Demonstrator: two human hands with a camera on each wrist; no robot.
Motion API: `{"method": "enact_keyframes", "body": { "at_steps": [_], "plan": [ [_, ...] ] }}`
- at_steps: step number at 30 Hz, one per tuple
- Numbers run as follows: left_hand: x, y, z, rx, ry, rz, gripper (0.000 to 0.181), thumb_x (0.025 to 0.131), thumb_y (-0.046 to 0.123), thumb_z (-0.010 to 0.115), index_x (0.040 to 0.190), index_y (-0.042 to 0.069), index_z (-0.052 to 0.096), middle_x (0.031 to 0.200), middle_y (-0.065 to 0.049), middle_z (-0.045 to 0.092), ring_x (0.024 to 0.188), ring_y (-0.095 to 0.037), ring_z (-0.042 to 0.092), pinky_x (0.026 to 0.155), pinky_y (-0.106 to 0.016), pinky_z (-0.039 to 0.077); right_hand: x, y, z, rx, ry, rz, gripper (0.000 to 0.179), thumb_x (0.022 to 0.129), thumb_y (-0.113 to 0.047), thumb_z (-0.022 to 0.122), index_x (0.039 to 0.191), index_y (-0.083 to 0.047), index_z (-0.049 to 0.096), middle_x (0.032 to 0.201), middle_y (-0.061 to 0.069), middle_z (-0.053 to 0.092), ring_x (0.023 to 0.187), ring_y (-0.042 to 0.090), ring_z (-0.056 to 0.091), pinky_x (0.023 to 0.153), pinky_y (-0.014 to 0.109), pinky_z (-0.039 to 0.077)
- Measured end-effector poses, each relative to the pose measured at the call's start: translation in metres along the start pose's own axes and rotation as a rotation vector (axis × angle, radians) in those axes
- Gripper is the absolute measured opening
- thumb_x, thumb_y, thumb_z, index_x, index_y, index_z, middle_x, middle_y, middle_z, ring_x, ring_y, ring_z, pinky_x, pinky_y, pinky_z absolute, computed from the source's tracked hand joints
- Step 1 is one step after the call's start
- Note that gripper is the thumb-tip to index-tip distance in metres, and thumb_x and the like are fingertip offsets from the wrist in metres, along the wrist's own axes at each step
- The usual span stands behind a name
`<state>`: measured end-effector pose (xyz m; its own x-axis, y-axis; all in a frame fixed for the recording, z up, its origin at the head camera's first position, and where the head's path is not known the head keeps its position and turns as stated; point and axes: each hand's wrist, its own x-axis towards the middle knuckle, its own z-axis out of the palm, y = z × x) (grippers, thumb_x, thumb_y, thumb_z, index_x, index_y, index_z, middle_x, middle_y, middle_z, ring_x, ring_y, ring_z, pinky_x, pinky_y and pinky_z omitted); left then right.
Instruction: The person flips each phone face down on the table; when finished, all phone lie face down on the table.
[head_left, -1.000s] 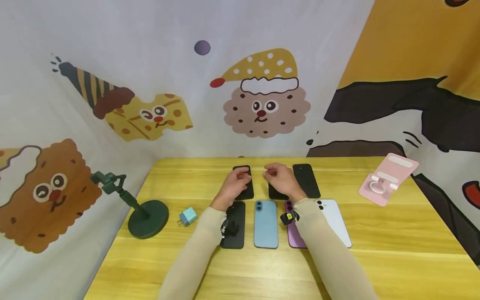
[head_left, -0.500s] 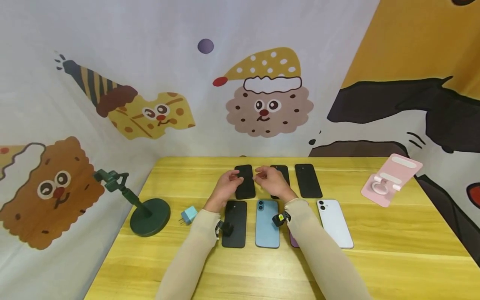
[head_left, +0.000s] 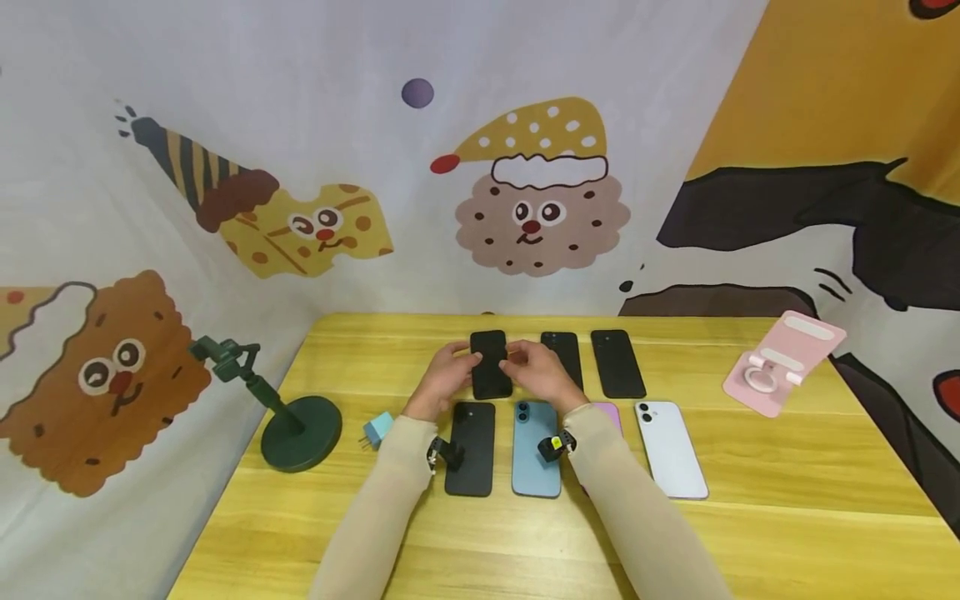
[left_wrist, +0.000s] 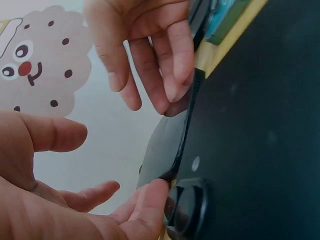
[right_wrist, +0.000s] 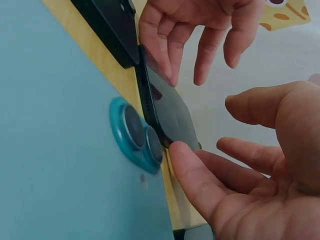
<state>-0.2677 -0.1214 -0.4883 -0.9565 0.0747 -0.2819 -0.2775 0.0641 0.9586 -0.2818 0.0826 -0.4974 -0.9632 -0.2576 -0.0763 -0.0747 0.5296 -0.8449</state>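
A black smartphone [head_left: 491, 367] lies at the left of the back row, its glossy dark face up. My left hand [head_left: 442, 379] is at its left edge, and my right hand [head_left: 542, 372] is at its right edge. In the left wrist view, a fingertip of the left hand [left_wrist: 75, 195] touches the edge of the smartphone [left_wrist: 167, 142]. The right wrist view shows the right hand [right_wrist: 260, 175] with a fingertip at the opposite edge. Fingers of both hands are loosely bent, with the thumbs apart from the phone.
Two black phones, one [head_left: 570, 354] and another [head_left: 618, 362], continue the back row. In front lie a black phone [head_left: 471, 425], a blue one [head_left: 536, 471], a partly covered purple one [head_left: 609, 413] and a white one [head_left: 675, 454]. A green stand [head_left: 302, 433], blue charger [head_left: 377, 427] and pink stand [head_left: 761, 379] flank them.
My right hand has moved left, from over the middle back phone to the left phone's right edge. My left hand has drawn back from over that phone to its left edge.
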Motion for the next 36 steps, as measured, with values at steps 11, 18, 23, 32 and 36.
{"method": "enact_keyframes", "body": {
  "at_steps": [11,18,23,32,36],
  "plan": [
    [0.003,0.006,-0.007,-0.106,0.026,-0.013,0.063,0.106,0.016,0.06,0.164,0.006,0.035,0.094,-0.012,0.065,0.062,-0.017,0.05,0.059,-0.031,0.045,-0.001,-0.003,0.008,-0.016,0.008,-0.011,0.05,0.103,-0.03,0.069,0.146,-0.007,0.062,0.139,0.016,0.069,0.13,0.033,0.065,0.104,0.052,0.056],
    [0.005,0.009,-0.006,-0.113,-0.002,0.022,0.063,0.105,0.004,0.058,0.163,0.003,0.036,0.144,-0.02,0.056,0.073,-0.015,0.053,0.064,-0.03,0.045,-0.001,-0.006,0.014,0.064,-0.004,0.029,0.048,0.103,-0.028,0.069,0.145,-0.007,0.062,0.141,0.016,0.067,0.117,0.029,0.072,0.091,0.042,0.063],
    [0.006,0.011,-0.002,-0.095,-0.062,0.043,0.06,0.102,-0.003,0.057,0.161,0.004,0.043,0.146,-0.024,0.057,0.094,-0.02,0.066,0.08,-0.031,0.055,-0.002,-0.009,0.019,0.171,0.007,0.036,0.046,0.103,-0.027,0.068,0.144,-0.005,0.061,0.139,0.016,0.068,0.118,0.03,0.072,0.086,0.039,0.065],
    [0.006,0.007,0.002,-0.125,-0.198,0.002,0.059,0.105,0.005,0.061,0.16,0.017,0.045,0.15,-0.018,0.054,0.132,-0.038,0.063,0.102,-0.055,0.058,-0.001,-0.007,0.017,0.39,-0.051,0.075,0.051,0.112,-0.036,0.054,0.154,-0.009,0.05,0.136,0.02,0.065,0.115,0.034,0.073,0.09,0.047,0.064],
    [0.005,0.004,0.004,-0.116,-0.245,-0.001,0.059,0.106,0.009,0.062,0.161,0.022,0.043,0.153,-0.016,0.053,0.135,-0.034,0.061,0.104,-0.054,0.057,0.0,-0.006,0.014,0.414,-0.061,0.065,0.054,0.112,-0.038,0.053,0.158,-0.011,0.045,0.136,0.023,0.064,0.114,0.036,0.073,0.092,0.051,0.063]
  ]
}}
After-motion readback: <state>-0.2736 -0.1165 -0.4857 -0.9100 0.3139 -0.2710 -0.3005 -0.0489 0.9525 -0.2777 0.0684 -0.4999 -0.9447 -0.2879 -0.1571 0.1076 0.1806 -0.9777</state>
